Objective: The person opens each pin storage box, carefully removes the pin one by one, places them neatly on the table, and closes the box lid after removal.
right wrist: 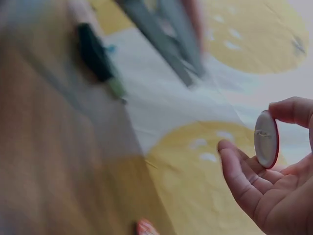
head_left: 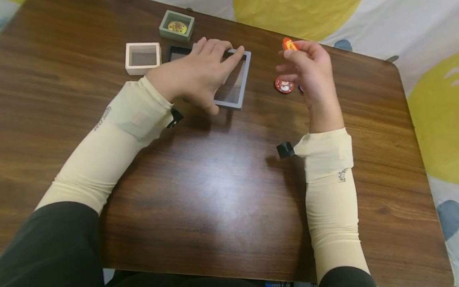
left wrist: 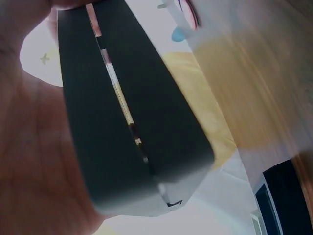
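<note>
My left hand [head_left: 199,71] spans a grey-blue display box [head_left: 245,81] with a clear window, gripping it by its edges, thumb near the front. From the left wrist view, the box's dark side [left wrist: 88,122] shows a narrow slit running between its two halves. Up at the right, my right hand [head_left: 315,69] pinches a round red-orange pin badge [head_left: 289,44] between thumb and index finger. In the right wrist view its white back [right wrist: 265,139] with a pin shows, while the other fingers are spread below. Beneath that hand, a red badge [head_left: 284,85] lies on the table.
A purple-edged item [head_left: 301,88] lies partly hidden behind the right hand. Left of the held box stand a black box [head_left: 175,51], a white box [head_left: 142,71] and a green box [head_left: 179,38] containing a yellow badge [head_left: 177,27]. A patterned cloth [head_left: 380,24] hangs behind the brown table [head_left: 222,191].
</note>
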Demonstrator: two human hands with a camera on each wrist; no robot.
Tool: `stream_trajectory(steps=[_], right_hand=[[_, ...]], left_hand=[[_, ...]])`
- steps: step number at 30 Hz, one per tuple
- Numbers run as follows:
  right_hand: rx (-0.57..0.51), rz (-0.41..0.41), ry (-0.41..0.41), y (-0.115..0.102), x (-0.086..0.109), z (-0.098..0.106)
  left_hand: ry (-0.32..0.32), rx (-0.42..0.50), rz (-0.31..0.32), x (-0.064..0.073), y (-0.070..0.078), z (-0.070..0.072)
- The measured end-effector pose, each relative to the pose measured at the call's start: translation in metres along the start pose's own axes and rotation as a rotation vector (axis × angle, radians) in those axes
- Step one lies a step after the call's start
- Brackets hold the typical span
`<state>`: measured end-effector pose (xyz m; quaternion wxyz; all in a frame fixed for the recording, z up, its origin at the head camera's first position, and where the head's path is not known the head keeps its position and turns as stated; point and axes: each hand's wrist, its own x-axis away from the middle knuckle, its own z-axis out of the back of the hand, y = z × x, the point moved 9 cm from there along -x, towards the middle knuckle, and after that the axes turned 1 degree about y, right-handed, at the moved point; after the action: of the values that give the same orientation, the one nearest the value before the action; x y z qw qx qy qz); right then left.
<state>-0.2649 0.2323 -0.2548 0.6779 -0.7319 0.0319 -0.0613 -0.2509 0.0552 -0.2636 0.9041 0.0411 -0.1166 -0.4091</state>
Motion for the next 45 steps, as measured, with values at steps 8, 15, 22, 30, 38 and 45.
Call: stream_trajectory(steps=[8, 15, 22, 30, 38, 45], right_hand=[[-0.118, 0.023, 0.077, -0.012, 0.002, 0.031], [-0.13, 0.019, 0.091, -0.006, 0.006, 0.03], [-0.11, 0.013, 0.088, -0.003, 0.007, 0.025], [-0.084, 0.004, 0.109, -0.002, 0.009, 0.028], [-0.064, 0.006, 0.105, 0.0, 0.014, 0.024], [-0.062, 0.012, 0.121, -0.006, 0.018, 0.023]], left_hand=[[0.003, -0.014, -0.012, -0.005, 0.0, 0.003], [0.055, 0.007, -0.042, 0.0, -0.014, 0.016], [0.098, -0.049, 0.029, 0.007, -0.069, 0.04], [0.162, -0.054, 0.071, 0.005, -0.122, 0.045], [0.131, 0.021, 0.116, -0.002, -0.165, 0.028], [0.135, 0.109, 0.097, -0.005, -0.177, 0.024]])
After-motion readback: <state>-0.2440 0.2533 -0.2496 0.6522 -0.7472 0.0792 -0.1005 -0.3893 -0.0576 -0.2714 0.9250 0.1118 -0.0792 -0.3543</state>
